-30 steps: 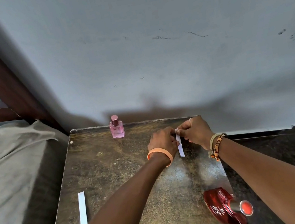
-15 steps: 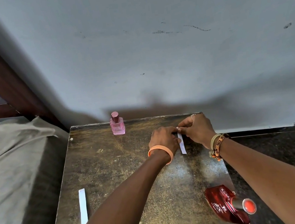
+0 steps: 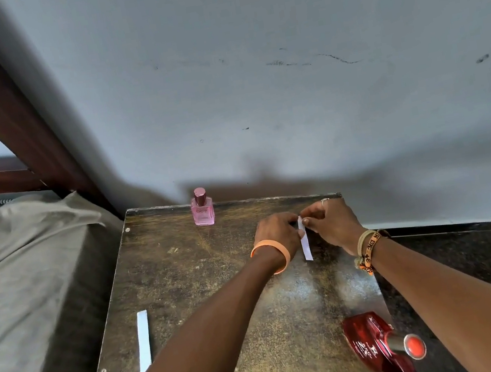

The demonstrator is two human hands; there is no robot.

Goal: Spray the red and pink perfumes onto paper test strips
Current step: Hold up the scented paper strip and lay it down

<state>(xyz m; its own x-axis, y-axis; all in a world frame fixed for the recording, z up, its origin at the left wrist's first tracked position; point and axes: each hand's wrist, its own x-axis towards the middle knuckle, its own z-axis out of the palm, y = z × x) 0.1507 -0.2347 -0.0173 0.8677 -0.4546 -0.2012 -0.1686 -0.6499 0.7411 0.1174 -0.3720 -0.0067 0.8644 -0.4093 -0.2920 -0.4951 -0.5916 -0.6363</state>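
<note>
A small pink perfume bottle (image 3: 202, 207) stands upright at the far edge of the worn table (image 3: 188, 279). A red perfume bottle (image 3: 378, 345) with a round red cap stands at the near right corner. My left hand (image 3: 276, 231) and my right hand (image 3: 333, 223) meet at the back of the table. Both pinch the top of a white paper test strip (image 3: 305, 242) that hangs down between them. A second white strip (image 3: 143, 341) lies flat near the table's left edge, partly hidden by my left forearm.
A grey wall rises right behind the table. A bed with a grey sheet (image 3: 21, 288) butts against the table's left side, with a dark wooden post (image 3: 6, 105) above it. Dark floor (image 3: 476, 254) lies to the right.
Both hands stay together on the strip at the back of the table; the strip's top is pinched a little more upright. The view shifted slightly. Bottles and the second strip have not moved.
</note>
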